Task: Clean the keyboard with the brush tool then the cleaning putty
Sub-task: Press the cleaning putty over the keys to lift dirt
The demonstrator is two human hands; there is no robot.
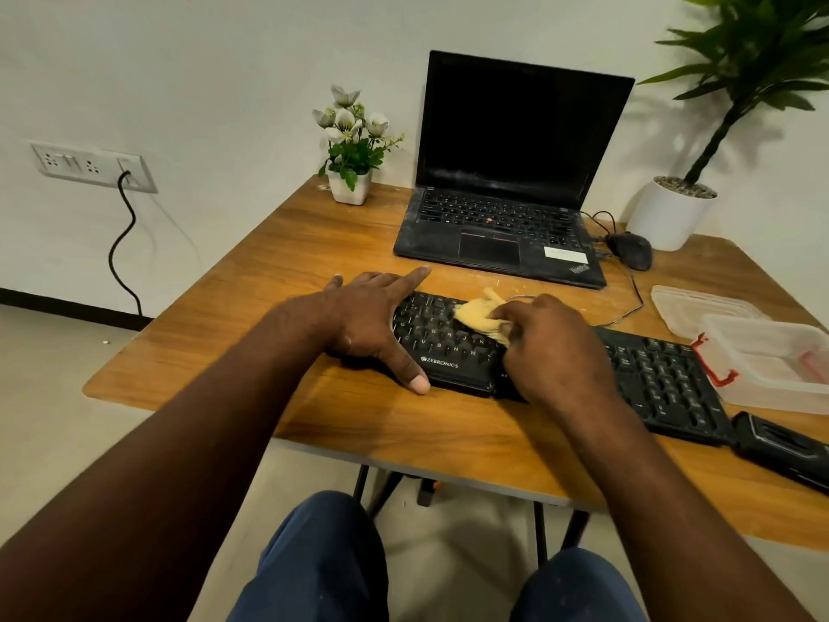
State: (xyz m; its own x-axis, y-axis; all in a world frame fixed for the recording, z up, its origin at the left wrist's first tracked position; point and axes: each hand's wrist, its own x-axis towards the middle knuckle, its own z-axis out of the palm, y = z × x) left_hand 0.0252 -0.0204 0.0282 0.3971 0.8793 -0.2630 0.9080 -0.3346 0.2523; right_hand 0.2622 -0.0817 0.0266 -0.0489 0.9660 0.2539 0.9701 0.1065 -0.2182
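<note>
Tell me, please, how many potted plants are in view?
2. A small flowering plant stands at the table's far edge, left of the laptop; a larger leafy plant in a white pot stands far right, behind the mouse. None appears hidden.

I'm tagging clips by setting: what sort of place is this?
Probably a small office or home workstation: a wooden table against a white wall carries an open laptop, a wired mouse and the keyboard, with a wall socket nearby.
</note>
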